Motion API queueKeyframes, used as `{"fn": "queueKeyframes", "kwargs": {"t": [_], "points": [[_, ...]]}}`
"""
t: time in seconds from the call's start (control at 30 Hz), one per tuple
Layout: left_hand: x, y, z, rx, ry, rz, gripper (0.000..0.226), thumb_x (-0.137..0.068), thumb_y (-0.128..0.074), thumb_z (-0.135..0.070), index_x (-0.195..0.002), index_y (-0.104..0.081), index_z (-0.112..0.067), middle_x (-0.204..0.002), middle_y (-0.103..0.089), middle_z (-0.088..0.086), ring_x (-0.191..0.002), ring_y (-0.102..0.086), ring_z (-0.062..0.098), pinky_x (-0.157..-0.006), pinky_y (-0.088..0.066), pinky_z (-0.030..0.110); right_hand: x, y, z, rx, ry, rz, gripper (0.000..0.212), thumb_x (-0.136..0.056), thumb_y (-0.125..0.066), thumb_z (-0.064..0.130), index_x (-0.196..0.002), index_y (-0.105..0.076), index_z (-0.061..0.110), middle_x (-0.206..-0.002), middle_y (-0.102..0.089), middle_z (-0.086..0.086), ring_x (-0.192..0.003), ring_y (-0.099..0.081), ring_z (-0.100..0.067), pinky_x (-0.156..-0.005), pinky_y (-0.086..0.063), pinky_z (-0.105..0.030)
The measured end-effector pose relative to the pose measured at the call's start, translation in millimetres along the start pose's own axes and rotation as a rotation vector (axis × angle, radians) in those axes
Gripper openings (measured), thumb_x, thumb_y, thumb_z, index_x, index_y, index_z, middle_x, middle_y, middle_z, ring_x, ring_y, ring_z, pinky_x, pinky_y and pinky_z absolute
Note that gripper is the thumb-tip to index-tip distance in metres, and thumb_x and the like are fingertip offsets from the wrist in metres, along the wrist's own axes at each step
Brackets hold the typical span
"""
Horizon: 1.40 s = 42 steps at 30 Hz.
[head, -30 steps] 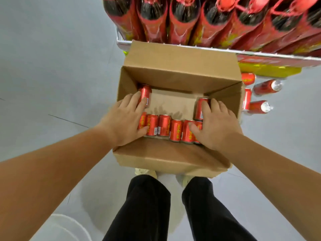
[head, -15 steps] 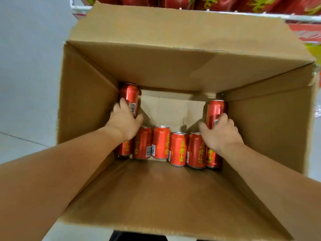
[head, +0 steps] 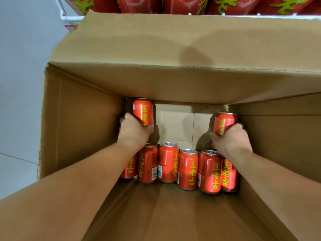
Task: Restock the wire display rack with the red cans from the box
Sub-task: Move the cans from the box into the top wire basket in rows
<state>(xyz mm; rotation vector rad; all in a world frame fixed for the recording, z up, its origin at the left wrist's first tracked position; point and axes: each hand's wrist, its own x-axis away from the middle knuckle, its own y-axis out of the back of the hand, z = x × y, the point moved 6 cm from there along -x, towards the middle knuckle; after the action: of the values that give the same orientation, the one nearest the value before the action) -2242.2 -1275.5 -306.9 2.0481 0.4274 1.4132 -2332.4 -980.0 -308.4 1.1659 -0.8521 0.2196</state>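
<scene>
In the box (head: 78,127), the left hand (head: 134,132) grips the left can (head: 143,108) close by the 9 o'clock wall, the right hand (head: 231,140) grips the right can (head: 225,120) near the 3 o'clock wall, bare cardboard between.

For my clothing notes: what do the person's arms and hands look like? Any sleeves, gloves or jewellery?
Both arms are bare as far as the view shows: no sleeve on the left forearm or the right forearm. The left hand and the right hand wear no gloves. No watch, bracelet or ring shows on the sides facing the camera; the palms are hidden.
</scene>
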Motion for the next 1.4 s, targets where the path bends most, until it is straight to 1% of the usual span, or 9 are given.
{"fn": "queueKeyframes", "kwargs": {"t": [0.1,0.17,0.43,0.53,0.7,0.9,1.03,1.2,1.4], "points": [[-9.8,-12.3,4.5,0.091,0.03,0.092,0.075,-0.079,-0.085,-0.037,-0.138,-0.044,-0.013,-0.125,-0.059,0.008,-0.108,-0.061,0.025,-0.065,-0.044,0.024,-5.7,-3.3,-1.6,-0.104,0.011,0.022,0.072,-0.081,-0.081,0.035,-0.135,-0.04,0.012,-0.123,-0.058,-0.013,-0.104,-0.061,-0.031,-0.084,-0.049,-0.041],[-13.8,-15.1,6.6,0.145,0.042,0.124,0.07,-0.079,-0.085,-0.035,-0.135,-0.049,-0.015,-0.115,-0.063,0.003,-0.095,-0.059,0.017,-0.059,-0.036,0.02,-8.4,-5.0,-2.0,-0.132,0.042,0.038,0.07,-0.079,-0.082,0.034,-0.132,-0.041,0.016,-0.115,-0.057,-0.006,-0.092,-0.055,-0.023,-0.077,-0.046,-0.036],[23.0,4.6,0.2,0.247,0.026,0.262,0.057,-0.074,-0.088,-0.038,-0.121,-0.058,-0.025,-0.104,-0.068,-0.002,-0.094,-0.066,0.017,-0.081,-0.051,0.036,18.9,17.1,19.4,-0.209,0.181,0.074,0.062,-0.073,-0.083,0.038,-0.12,-0.045,0.025,-0.099,-0.054,0.006,-0.09,-0.056,-0.018,-0.07,-0.043,-0.029],[56.5,26.6,-12.5,0.286,-0.004,0.274,0.051,-0.073,-0.089,-0.036,-0.112,-0.057,-0.03,-0.104,-0.069,-0.002,-0.092,-0.067,0.017,-0.076,-0.052,0.036,50.8,42.4,37.5,-0.221,0.238,0.075,0.056,-0.071,-0.082,0.038,-0.11,-0.043,0.027,-0.097,-0.054,0.004,-0.083,-0.057,-0.016,-0.062,-0.043,-0.027],[122.8,75.5,-31.6,0.322,-0.053,0.314,0.067,-0.072,-0.089,-0.034,-0.127,-0.052,-0.028,-0.112,-0.067,-0.001,-0.1,-0.067,0.019,-0.09,-0.054,0.044,118.8,101.5,63.3,-0.238,0.334,0.086,0.056,-0.071,-0.082,0.039,-0.108,-0.042,0.028,-0.094,-0.054,0.007,-0.078,-0.055,-0.01,-0.059,-0.041,-0.025],[217.0,153.4,-64.1,0.348,-0.141,0.293,0.061,-0.067,-0.092,-0.034,-0.115,-0.055,-0.03,-0.106,-0.07,-0.003,-0.096,-0.07,0.013,-0.077,-0.055,0.032,220.6,190.8,83.8,-0.268,0.393,0.077,0.052,-0.067,-0.081,0.038,-0.101,-0.043,0.032,-0.092,-0.057,0.008,-0.079,-0.057,-0.008,-0.065,-0.048,-0.031],[288.3,218.3,-94.0,0.368,-0.195,0.23,0.048,-0.067,-0.092,-0.028,-0.103,-0.06,-0.032,-0.096,-0.072,-0.007,-0.075,-0.07,-0.001,-0.06,-0.049,0.016,293.9,261.5,97.5,-0.339,0.416,0.04,0.048,-0.063,-0.078,0.04,-0.097,-0.046,0.036,-0.086,-0.06,0.011,-0.073,-0.058,-0.003,-0.057,-0.044,-0.023],[387.0,316.2,-147.8,0.409,-0.268,0.145,0.059,-0.049,-0.083,-0.038,-0.104,-0.069,-0.022,-0.092,-0.076,0.001,-0.082,-0.073,0.014,-0.074,-0.058,0.033,386.3,370.4,124.8,-0.405,0.486,-0.061,0.042,-0.061,-0.081,0.035,-0.082,-0.044,0.032,-0.072,-0.06,0.012,-0.058,-0.058,0.004,-0.044,-0.033,-0.013],[487.8,425.4,-205.4,0.442,-0.456,0.11,0.044,-0.056,-0.088,-0.025,-0.095,-0.07,-0.022,-0.078,-0.077,-0.009,-0.073,-0.074,0.007,-0.067,-0.056,0.025,483.7,493.7,157.7,-0.452,0.625,-0.196,0.05,-0.063,-0.081,0.04,-0.1,-0.048,0.03,-0.083,-0.06,0.015,-0.069,-0.055,0.005,-0.052,-0.037,-0.013]]}}
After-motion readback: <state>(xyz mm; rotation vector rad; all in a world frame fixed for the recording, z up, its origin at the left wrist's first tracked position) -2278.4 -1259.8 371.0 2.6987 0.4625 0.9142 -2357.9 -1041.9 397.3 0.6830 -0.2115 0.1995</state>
